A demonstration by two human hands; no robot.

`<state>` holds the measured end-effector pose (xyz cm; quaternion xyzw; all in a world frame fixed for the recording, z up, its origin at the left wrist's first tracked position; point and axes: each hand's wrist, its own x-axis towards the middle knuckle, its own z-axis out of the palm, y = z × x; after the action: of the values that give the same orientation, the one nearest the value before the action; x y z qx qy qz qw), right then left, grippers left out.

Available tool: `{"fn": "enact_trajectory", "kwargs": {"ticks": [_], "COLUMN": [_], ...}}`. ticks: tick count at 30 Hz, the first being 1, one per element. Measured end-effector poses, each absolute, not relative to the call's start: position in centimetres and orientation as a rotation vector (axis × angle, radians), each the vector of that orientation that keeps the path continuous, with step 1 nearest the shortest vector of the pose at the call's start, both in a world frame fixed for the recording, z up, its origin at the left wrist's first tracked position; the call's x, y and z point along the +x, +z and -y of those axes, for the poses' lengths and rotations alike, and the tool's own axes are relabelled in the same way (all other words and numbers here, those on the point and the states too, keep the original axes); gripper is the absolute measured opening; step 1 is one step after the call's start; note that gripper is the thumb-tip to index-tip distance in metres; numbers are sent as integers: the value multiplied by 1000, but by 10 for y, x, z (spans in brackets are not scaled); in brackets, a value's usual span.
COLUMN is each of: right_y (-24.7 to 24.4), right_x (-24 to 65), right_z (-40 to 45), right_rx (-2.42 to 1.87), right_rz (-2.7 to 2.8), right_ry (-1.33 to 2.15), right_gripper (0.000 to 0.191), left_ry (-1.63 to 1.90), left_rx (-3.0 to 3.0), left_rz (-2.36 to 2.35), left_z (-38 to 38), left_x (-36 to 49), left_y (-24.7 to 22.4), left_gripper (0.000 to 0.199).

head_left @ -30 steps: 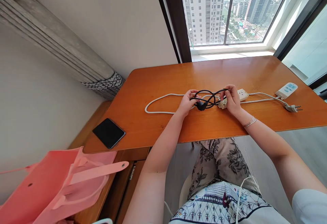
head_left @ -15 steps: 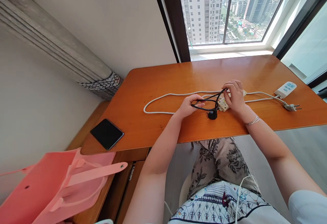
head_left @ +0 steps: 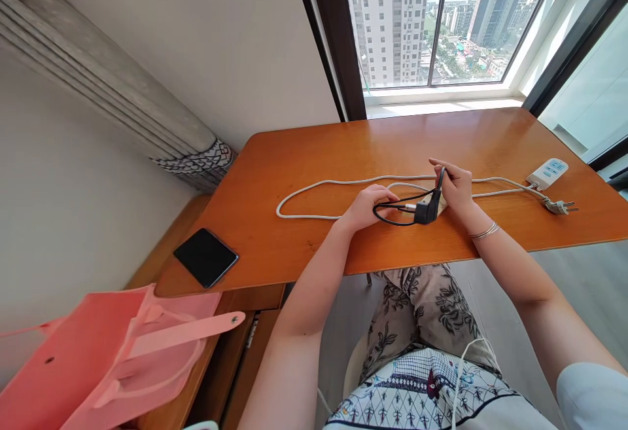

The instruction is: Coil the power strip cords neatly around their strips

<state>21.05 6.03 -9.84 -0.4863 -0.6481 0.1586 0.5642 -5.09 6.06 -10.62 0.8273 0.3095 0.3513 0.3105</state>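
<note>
A black power cord (head_left: 395, 222) is looped between my two hands above the desk. My left hand (head_left: 369, 207) closes round the left end of its loops. Its black plug (head_left: 428, 209) hangs below my right hand (head_left: 454, 185), which pinches the cord just above it, the index finger pointing away to the left. Behind the cord lies a white extension cable (head_left: 314, 184), spread in a long loop over the desk. Partly hidden under my right hand is a small cream-coloured block (head_left: 441, 203).
A white power strip (head_left: 548, 173) and a grey plug (head_left: 560, 207) lie at the right of the wooden desk (head_left: 294, 256). The black phone (head_left: 206, 257) rests near the left edge. An open pink bag (head_left: 98, 351) stands lower left, and a window (head_left: 441, 37) is beyond the desk.
My right hand has shifted its grip along the black cord and drawn the plug up and to the right. My left hand has moved slightly right, still on the loops.
</note>
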Motion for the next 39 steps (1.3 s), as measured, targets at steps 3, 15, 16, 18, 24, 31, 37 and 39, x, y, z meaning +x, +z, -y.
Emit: {"fn": "enact_trajectory", "kwargs": {"ticks": [3, 15, 16, 18, 24, 31, 37, 39], "right_y": [-92, -91, -91, -89, -90, -93, -88, -87], "right_x": [212, 212, 212, 209, 189, 188, 180, 186], "right_z": [-63, -63, -62, -57, -42, -38, -34, -37], "right_rx": [-1191, -1159, -1129, -1036, -755, -717, -722, -744], "right_rz": [1349, 1306, 1349, 1488, 2051, 2369, 2503, 2481], "right_ry": [580, 628, 596, 504, 339, 132, 33, 71], "right_gripper": [59, 68, 68, 63, 45, 49, 67, 75], "left_ry": [866, 738, 805, 907, 967, 1137, 1249, 1348], "left_rx": [2185, 1739, 1704, 1667, 1746, 1536, 1173, 1046], "left_rz": [-818, -416, -449, -554, -694, -683, -738, -752], "left_z": [-60, -56, -56, -56, -55, -53, -51, -54], "left_x": [-51, -76, -73, -67, -54, -43, -37, -40], "left_y": [-105, -88, -88, -89, -94, -101, -102, -102], "left_gripper": [32, 94, 88, 73, 69, 69, 51, 45]}}
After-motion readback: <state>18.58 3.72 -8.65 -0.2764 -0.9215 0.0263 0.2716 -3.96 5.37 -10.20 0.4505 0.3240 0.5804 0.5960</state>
